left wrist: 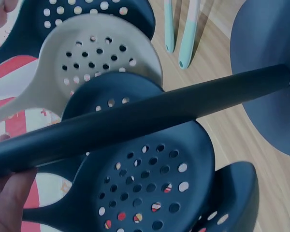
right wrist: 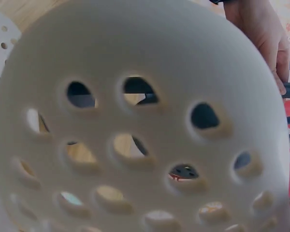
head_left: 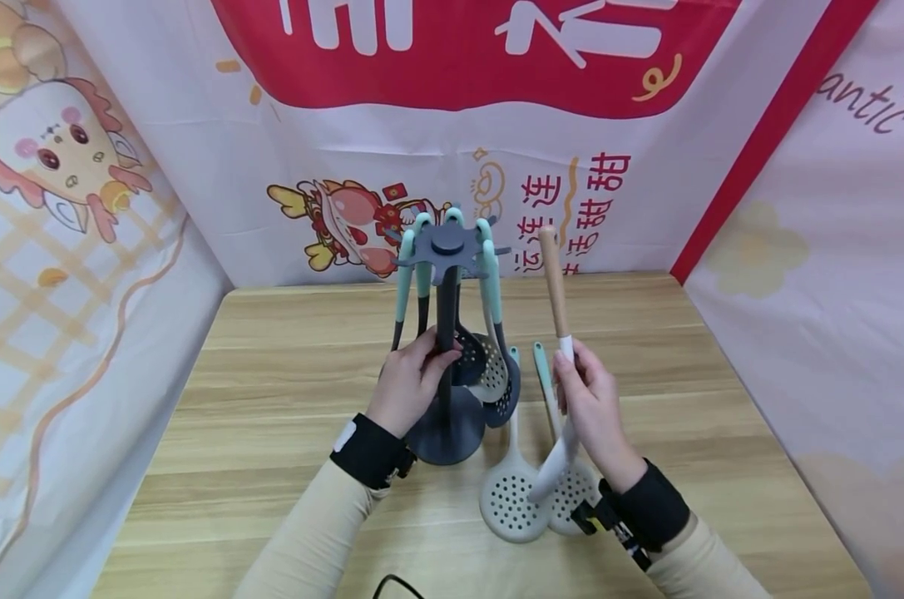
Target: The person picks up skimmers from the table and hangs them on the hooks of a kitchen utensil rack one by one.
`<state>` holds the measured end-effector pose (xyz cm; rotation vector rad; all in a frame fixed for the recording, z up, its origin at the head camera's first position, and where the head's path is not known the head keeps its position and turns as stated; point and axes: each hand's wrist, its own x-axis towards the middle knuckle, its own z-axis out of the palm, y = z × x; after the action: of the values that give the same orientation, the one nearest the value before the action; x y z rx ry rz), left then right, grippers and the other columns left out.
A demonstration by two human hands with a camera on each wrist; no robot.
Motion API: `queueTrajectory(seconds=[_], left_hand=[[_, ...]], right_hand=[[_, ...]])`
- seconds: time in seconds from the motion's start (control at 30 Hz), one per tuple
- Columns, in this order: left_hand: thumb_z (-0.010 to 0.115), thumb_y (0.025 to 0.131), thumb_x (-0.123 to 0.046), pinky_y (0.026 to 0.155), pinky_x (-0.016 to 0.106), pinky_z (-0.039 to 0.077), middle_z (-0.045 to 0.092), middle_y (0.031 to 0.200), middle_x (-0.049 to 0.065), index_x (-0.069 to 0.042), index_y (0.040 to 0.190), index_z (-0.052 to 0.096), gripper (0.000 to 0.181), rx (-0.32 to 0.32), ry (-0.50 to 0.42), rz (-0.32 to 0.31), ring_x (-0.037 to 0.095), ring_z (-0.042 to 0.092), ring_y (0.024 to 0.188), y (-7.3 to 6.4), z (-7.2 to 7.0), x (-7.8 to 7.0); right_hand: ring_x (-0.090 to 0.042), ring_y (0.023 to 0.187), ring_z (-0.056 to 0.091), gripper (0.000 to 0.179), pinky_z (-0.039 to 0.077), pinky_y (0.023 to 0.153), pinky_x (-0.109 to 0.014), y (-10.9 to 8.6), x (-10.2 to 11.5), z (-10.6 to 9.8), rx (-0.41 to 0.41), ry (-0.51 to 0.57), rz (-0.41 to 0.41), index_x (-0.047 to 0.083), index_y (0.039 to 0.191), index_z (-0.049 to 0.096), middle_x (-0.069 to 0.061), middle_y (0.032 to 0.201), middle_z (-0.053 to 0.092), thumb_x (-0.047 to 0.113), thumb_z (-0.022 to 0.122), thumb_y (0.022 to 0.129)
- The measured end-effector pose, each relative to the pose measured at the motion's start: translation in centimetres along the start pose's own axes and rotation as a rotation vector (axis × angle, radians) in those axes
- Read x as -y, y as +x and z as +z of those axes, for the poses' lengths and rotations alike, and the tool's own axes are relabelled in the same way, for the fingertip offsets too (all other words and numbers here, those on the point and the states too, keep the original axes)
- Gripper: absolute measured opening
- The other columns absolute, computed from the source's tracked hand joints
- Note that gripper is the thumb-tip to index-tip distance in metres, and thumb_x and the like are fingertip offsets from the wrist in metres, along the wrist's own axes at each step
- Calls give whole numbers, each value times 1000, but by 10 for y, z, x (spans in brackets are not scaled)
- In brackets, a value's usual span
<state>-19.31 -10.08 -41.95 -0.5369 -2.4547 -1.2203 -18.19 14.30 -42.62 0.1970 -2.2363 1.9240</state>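
Observation:
My left hand (head_left: 410,378) grips the post (head_left: 446,324) of a dark utensil rack, with fingertips on its shaft in the left wrist view. From the rack's star-shaped top (head_left: 447,244) hang several mint-handled utensils, among them a pale skimmer (left wrist: 104,41) and a dark skimmer (left wrist: 150,169). The right hand (head_left: 590,403) holds another skimmer by its white collar, the wooden handle (head_left: 554,283) pointing up and the head low. That pale head (right wrist: 145,53), pierced with holes, fills most of the right wrist view. Below it lie two pale skimmers (head_left: 513,499) with mint handles.
The rack's round base (head_left: 446,445) stands on a wood-grain table (head_left: 287,433). Printed cloth (head_left: 392,141) hangs behind and on both sides. A black cable (head_left: 397,580) curves at the near edge of the head view.

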Motion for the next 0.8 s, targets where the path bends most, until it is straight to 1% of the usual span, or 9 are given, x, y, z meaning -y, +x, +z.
queueTrajectory(seconds=[0.1,0.2,0.33,0.5,0.67,0.8], left_hand=[[61,99,-17,79,40,62,75,100,11,-2,111,67,20,-40,23,-1,23,74,91,0,2,0],[62,98,-17,75,38,62,75,97,9,-3,108,67,18,-81,38,8,22,74,88,0,4,-1],[64,96,-17,72,37,61,76,96,8,-3,110,67,19,-127,49,33,21,74,85,1,8,-2],[66,95,-16,70,36,61,76,95,8,-4,114,67,22,-165,37,26,21,75,84,2,12,-3],[67,94,-16,69,36,61,75,94,9,-3,114,68,23,-202,44,25,21,75,83,2,13,-3],[68,94,-15,72,36,62,76,94,9,-4,113,68,22,-219,52,13,22,75,85,1,14,-2]], right_hand=[[-18,52,46,15,43,44,-27,-1,4,2,-13,20,-39,3,105,58,-11,74,50,12,46,106],[-18,52,44,14,41,43,-28,-4,7,3,-27,41,-59,5,101,57,-9,72,49,13,45,106],[-21,51,42,14,39,42,-29,-8,12,5,-32,78,-88,8,97,56,-4,69,47,13,46,106],[-21,50,40,13,36,42,-29,-14,18,8,-23,126,-134,12,102,57,-5,68,45,11,45,106],[-19,50,40,17,34,42,-32,-16,23,9,-2,156,-202,15,110,59,-3,67,46,7,44,105],[-18,50,39,19,33,42,-33,-16,26,11,24,170,-234,15,111,60,-4,66,46,6,44,105]])
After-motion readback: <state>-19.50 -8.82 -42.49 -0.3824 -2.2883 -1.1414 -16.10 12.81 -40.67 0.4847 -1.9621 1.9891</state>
